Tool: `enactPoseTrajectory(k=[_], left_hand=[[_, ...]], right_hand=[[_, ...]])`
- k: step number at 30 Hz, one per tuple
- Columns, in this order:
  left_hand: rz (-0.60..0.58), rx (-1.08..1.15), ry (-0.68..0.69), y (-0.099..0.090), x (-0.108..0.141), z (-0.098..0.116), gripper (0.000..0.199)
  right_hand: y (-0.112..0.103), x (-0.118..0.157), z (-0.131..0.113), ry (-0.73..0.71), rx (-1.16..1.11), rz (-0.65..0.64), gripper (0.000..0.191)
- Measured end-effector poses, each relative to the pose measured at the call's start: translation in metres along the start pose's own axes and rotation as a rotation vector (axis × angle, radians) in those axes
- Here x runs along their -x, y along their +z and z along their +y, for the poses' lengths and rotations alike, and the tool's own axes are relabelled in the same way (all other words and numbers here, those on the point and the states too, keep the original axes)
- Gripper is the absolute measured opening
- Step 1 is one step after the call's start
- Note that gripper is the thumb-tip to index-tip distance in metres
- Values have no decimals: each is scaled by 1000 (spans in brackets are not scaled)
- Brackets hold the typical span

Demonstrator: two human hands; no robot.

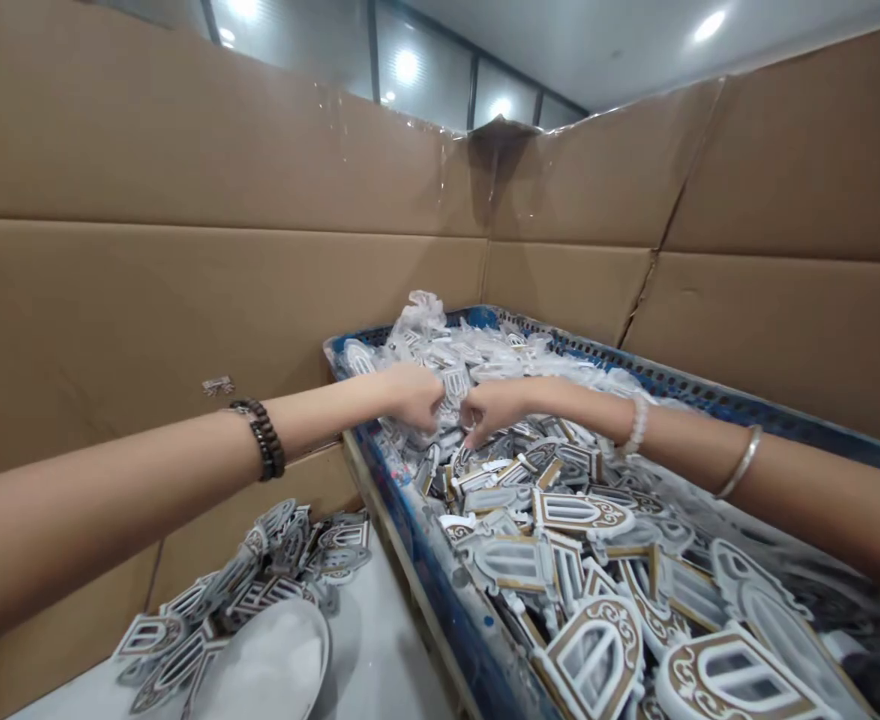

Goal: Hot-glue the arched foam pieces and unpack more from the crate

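Both my hands are closed and close together above a blue crate [440, 600]. My left hand [414, 396] has its fingers curled at the clear plastic bag [455, 385], which shows between the two hands with white window-shaped pieces in it. Fingers bent in a pinch, my right hand [494, 408] grips at the bag's near side; the exact hold is partly hidden. Below and nearer me lie many loose arched window-shaped pieces [594, 650], white and grey with brown-gold scroll trim.
More bagged pieces [500, 345] fill the crate's far end. Left of the crate, a white table [387, 640] bears a heap of similar pieces [260, 560] and a white bowl [275, 665] with white contents. Tall cardboard walls [222, 300] enclose the far and right sides.
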State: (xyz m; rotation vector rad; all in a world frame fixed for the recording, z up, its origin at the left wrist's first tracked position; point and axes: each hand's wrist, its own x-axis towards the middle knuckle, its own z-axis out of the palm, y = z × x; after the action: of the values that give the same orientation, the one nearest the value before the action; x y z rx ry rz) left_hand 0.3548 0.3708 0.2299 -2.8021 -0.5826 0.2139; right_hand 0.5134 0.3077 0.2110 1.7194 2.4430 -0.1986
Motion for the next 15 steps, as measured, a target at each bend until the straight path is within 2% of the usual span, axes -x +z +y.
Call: enactPoseTrajectory(k=[2, 4, 9, 11, 12, 15], left_hand=[[-87, 8, 79, 9, -3, 2, 17], [-136, 14, 132, 13, -5, 1, 24], [-103, -44, 183, 12, -5, 3, 70], [-89, -48, 210, 12, -5, 6, 83], [-94, -34, 229, 13, -7, 8, 85], [-157, -5, 269, 18, -13, 14, 78]], right_hand=[[10, -6, -2, -26, -2, -82, 21], [14, -9, 0, -48, -11, -129, 20], [1, -5, 5, -83, -77, -294, 18], [-5, -1, 6, -64, -87, -352, 13], [-7, 0, 6, -44, -87, -373, 12], [-6, -1, 10, 37, -90, -413, 25]])
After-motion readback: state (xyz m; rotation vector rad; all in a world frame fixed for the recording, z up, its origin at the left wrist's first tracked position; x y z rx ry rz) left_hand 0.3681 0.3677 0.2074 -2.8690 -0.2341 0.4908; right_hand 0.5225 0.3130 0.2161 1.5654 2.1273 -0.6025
